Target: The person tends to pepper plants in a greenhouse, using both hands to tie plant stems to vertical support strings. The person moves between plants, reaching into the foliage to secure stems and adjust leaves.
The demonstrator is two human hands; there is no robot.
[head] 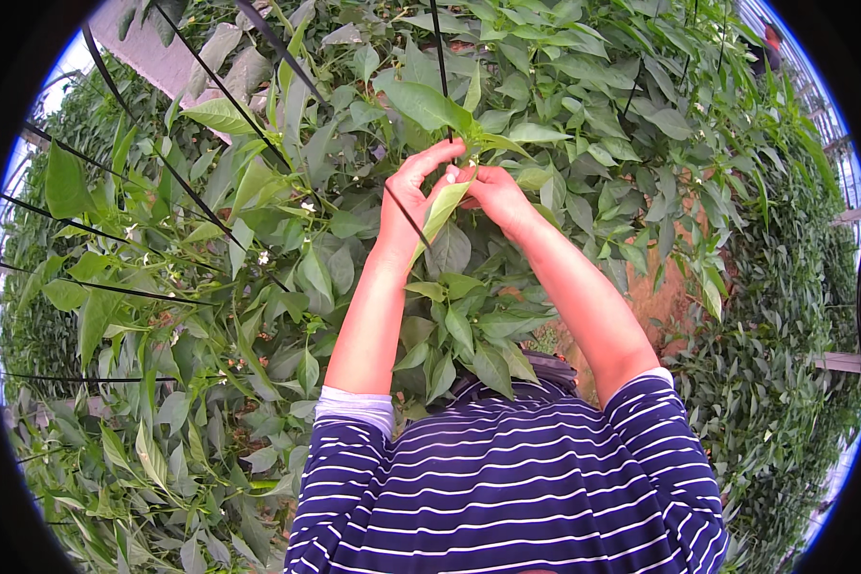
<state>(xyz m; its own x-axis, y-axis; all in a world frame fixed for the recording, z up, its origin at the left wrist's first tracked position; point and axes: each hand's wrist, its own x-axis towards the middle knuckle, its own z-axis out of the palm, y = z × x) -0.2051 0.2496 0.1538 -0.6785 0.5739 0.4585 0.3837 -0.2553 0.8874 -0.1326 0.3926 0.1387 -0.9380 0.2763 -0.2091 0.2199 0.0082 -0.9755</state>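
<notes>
Both of my hands meet at the upper part of a leafy pepper plant, close to a black string that runs down from above. My left hand [409, 201] curls around the string [441, 68], its fingertips at the stem. From the other side my right hand [499, 197] pinches at the same spot, its fingers partly hidden behind a leaf. A long green leaf [445, 208] hangs between the hands, and a broad leaf [427, 106] spreads just above them. The loose end of a black string [407, 215] crosses my left hand.
Dense pepper plants with small white flowers [262, 257] surround me. More black strings [201, 204] slant across the left side. A pale sheet or board [136, 50] lies at upper left. Bare soil [653, 294] shows to the right. Another person [766, 54] is far off at upper right.
</notes>
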